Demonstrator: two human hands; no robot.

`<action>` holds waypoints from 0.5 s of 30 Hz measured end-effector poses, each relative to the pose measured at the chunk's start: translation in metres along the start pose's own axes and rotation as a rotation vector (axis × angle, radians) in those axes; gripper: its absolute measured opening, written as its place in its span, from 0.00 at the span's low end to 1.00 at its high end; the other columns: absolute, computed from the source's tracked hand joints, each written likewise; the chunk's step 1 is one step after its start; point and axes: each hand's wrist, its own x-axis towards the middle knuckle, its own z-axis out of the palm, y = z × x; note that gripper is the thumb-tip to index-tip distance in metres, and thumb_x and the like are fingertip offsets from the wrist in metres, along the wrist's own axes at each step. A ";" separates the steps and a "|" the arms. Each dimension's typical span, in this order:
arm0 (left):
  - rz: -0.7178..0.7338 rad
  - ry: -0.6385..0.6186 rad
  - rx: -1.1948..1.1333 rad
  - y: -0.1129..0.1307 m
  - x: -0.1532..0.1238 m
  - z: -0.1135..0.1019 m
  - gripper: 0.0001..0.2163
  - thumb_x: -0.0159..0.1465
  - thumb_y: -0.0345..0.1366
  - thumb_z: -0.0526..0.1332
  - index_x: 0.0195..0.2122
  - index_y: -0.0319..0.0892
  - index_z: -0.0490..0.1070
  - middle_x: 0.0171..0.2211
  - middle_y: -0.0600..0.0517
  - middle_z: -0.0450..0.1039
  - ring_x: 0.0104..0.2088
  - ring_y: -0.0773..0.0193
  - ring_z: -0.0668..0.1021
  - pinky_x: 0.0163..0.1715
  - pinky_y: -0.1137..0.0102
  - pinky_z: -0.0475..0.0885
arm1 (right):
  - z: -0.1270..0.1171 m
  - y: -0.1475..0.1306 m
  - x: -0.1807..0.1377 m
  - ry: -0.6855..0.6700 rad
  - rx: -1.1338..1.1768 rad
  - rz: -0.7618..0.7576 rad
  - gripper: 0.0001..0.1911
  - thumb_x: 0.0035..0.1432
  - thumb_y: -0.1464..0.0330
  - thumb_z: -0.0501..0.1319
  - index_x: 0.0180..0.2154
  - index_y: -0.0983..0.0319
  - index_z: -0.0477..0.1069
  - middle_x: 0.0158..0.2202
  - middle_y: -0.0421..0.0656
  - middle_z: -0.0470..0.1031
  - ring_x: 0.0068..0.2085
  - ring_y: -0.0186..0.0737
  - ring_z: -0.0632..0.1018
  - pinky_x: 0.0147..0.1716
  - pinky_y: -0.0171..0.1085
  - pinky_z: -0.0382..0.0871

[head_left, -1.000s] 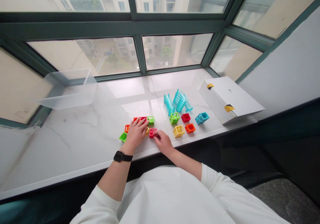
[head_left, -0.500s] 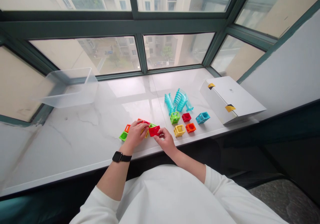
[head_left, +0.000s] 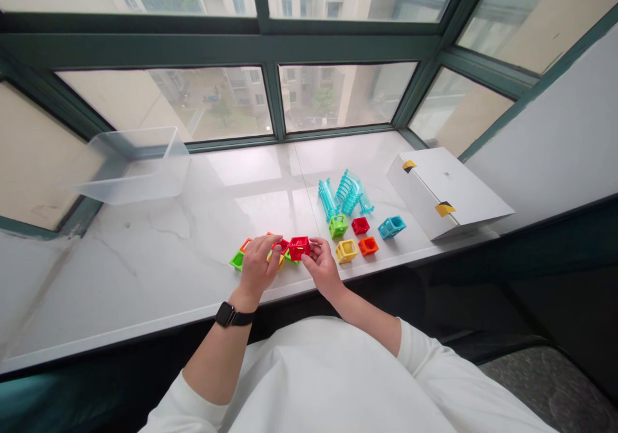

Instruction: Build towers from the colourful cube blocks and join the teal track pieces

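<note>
The right hand [head_left: 322, 268] pinches a red block [head_left: 299, 248] between closed fingertips, above a marble sill [head_left: 145, 246]. Just left of that block, the left hand [head_left: 255, 266] curves its fingers over a cluster of small blocks [head_left: 236, 260]; whether they grip anything, I cannot tell. To the block's right lie five loose blocks [head_left: 338, 226] and teal tubes [head_left: 340, 195], then a white box [head_left: 444, 192]; well left of it sits a clear tub [head_left: 135, 166]
</note>
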 end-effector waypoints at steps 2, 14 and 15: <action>-0.057 -0.029 -0.088 0.013 -0.003 0.000 0.14 0.75 0.40 0.59 0.59 0.45 0.73 0.52 0.45 0.81 0.52 0.53 0.82 0.55 0.56 0.77 | 0.004 -0.006 -0.001 -0.028 0.052 0.013 0.30 0.60 0.57 0.73 0.58 0.54 0.65 0.55 0.47 0.80 0.54 0.46 0.83 0.58 0.46 0.78; -0.355 0.014 -0.338 0.057 -0.002 -0.006 0.22 0.66 0.33 0.66 0.62 0.46 0.73 0.52 0.46 0.82 0.49 0.56 0.85 0.53 0.60 0.80 | 0.008 -0.027 -0.014 -0.175 -0.154 -0.236 0.30 0.64 0.60 0.72 0.64 0.54 0.70 0.60 0.49 0.76 0.59 0.48 0.80 0.62 0.48 0.77; -0.359 0.025 -0.339 0.057 -0.002 -0.006 0.22 0.65 0.33 0.66 0.61 0.46 0.73 0.52 0.46 0.82 0.49 0.55 0.85 0.52 0.59 0.80 | 0.008 -0.028 -0.015 -0.179 -0.181 -0.276 0.29 0.64 0.61 0.72 0.64 0.53 0.71 0.60 0.49 0.76 0.59 0.48 0.80 0.61 0.48 0.78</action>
